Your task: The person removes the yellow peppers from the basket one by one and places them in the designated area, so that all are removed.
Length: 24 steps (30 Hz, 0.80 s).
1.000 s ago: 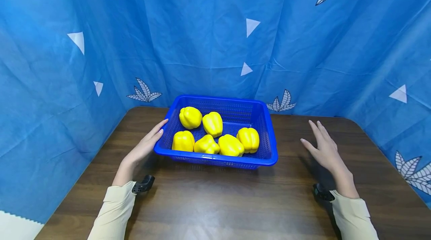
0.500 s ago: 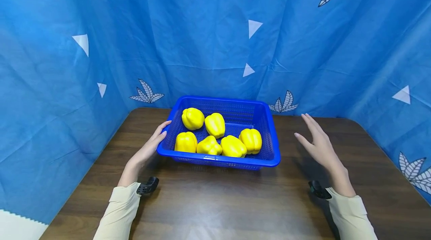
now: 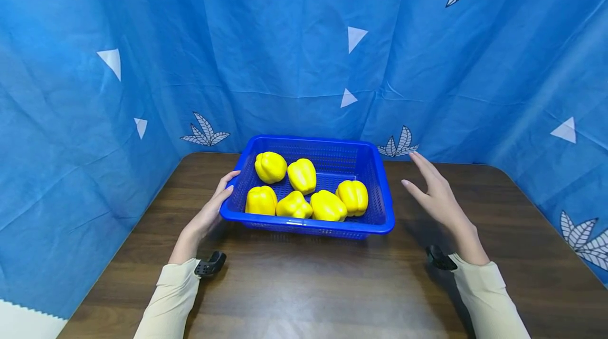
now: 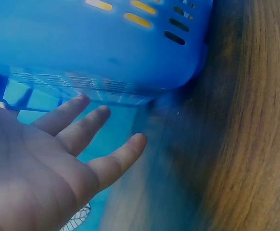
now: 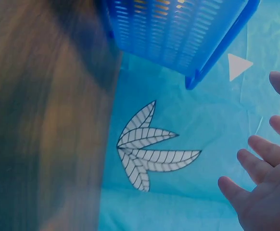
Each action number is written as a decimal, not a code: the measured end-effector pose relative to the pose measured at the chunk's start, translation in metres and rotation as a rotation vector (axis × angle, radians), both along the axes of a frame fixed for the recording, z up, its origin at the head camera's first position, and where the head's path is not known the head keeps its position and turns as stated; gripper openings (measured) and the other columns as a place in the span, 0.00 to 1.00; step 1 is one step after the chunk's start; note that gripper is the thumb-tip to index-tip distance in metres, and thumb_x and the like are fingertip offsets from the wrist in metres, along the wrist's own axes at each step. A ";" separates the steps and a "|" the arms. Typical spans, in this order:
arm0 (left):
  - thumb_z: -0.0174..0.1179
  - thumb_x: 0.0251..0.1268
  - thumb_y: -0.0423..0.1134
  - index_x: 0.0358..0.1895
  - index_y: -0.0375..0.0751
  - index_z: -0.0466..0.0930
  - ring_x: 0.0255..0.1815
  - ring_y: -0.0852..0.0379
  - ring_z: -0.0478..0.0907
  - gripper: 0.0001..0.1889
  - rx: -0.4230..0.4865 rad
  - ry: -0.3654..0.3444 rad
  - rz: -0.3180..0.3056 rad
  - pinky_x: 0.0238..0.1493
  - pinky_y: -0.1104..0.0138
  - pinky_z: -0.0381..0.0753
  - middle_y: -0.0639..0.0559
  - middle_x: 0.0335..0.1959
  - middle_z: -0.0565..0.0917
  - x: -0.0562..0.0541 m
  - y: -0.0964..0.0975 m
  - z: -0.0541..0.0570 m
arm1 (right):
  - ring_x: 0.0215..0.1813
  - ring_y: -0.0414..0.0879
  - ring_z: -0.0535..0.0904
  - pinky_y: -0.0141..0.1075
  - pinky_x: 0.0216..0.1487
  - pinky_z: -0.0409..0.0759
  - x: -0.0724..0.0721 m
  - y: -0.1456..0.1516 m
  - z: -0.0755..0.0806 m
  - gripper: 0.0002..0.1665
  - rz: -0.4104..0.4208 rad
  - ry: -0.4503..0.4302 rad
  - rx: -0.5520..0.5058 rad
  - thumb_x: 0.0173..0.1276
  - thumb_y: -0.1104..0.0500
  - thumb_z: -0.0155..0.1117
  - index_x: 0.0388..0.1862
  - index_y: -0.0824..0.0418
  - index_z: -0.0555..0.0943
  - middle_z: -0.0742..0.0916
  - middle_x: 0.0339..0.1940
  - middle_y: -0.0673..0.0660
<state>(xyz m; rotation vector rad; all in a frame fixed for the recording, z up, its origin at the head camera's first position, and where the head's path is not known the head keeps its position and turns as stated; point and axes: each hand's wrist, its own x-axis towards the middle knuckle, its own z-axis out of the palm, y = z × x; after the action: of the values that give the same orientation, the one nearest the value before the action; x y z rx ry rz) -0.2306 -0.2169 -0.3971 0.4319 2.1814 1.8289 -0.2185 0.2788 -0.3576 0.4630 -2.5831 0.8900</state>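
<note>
Basket, one: blue plastic, rectangular, open-topped, slotted walls (image 3: pixel 285 221). Sits on the brown wood-grain counter (image 3: pixel 304 286), its far side near the blue fabric curtain with white leaf and triangle prints (image 3: pixel 294 38).

Bell peppers, six: glossy yellow, lobed (image 3: pixel 329 206). All loose inside the basket, four along its near side, two towards its far left; the basket's far right floor is bare.

Left hand, one: bare (image 3: pixel 205 217), at the basket's left side. Fingers apart and mostly straight, tips meeting the left rim, some lying below it along the outer wall; how firm the contact is, I cannot tell.

Right hand, one: bare (image 3: pixel 440 201), off the basket's right side, not touching it. Fingers extended, thumb spread well away, nothing held.

Risks, as judged: support is one-sided — a lift or push from the left alone would likely tilt or swivel the basket. The peppers, rounded and unsecured, could then roll towards its low side; a steep tilt might tip one over the rim. With the left fingers this straight, the rim could slip off them under load. A right hand closing too fast may knock the right wall — or, too high, miss the rim.
</note>
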 end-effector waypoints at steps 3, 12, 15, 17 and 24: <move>0.29 0.75 0.51 0.73 0.57 0.32 0.74 0.33 0.43 0.29 0.006 0.001 0.001 0.69 0.36 0.52 0.44 0.76 0.33 -0.001 0.000 0.000 | 0.75 0.63 0.53 0.68 0.65 0.56 -0.004 -0.007 0.005 0.40 0.005 -0.014 0.014 0.69 0.51 0.56 0.75 0.47 0.52 0.58 0.76 0.61; 0.29 0.75 0.51 0.73 0.57 0.33 0.73 0.34 0.45 0.28 0.024 -0.002 -0.005 0.69 0.37 0.54 0.45 0.76 0.33 -0.002 0.001 0.000 | 0.74 0.65 0.55 0.68 0.64 0.58 -0.010 -0.023 0.010 0.39 0.047 -0.064 0.059 0.68 0.52 0.57 0.75 0.53 0.54 0.61 0.74 0.65; 0.30 0.74 0.52 0.73 0.58 0.33 0.73 0.33 0.45 0.29 0.017 -0.006 -0.002 0.68 0.36 0.55 0.44 0.76 0.33 -0.002 0.000 0.000 | 0.74 0.64 0.55 0.67 0.65 0.58 -0.012 -0.026 0.010 0.39 0.060 -0.092 0.075 0.68 0.51 0.57 0.75 0.53 0.54 0.61 0.74 0.64; 0.30 0.74 0.52 0.73 0.59 0.32 0.73 0.33 0.45 0.29 0.009 -0.009 0.002 0.68 0.36 0.56 0.45 0.76 0.33 -0.002 0.000 0.000 | 0.74 0.63 0.55 0.67 0.66 0.58 -0.013 -0.028 0.011 0.39 0.075 -0.103 0.087 0.69 0.50 0.56 0.75 0.52 0.54 0.61 0.75 0.64; 0.30 0.74 0.52 0.73 0.58 0.33 0.73 0.33 0.46 0.29 0.016 -0.015 0.009 0.67 0.37 0.57 0.45 0.76 0.34 -0.002 -0.001 -0.002 | 0.74 0.64 0.56 0.65 0.66 0.60 -0.017 -0.037 0.013 0.39 0.125 -0.132 0.131 0.68 0.50 0.56 0.74 0.55 0.55 0.61 0.75 0.64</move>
<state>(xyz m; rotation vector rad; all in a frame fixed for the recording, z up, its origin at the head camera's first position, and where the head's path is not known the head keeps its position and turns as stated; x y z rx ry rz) -0.2325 -0.2180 -0.3986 0.4109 2.1645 1.8496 -0.2353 0.2420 -0.3445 0.6281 -2.7708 0.8198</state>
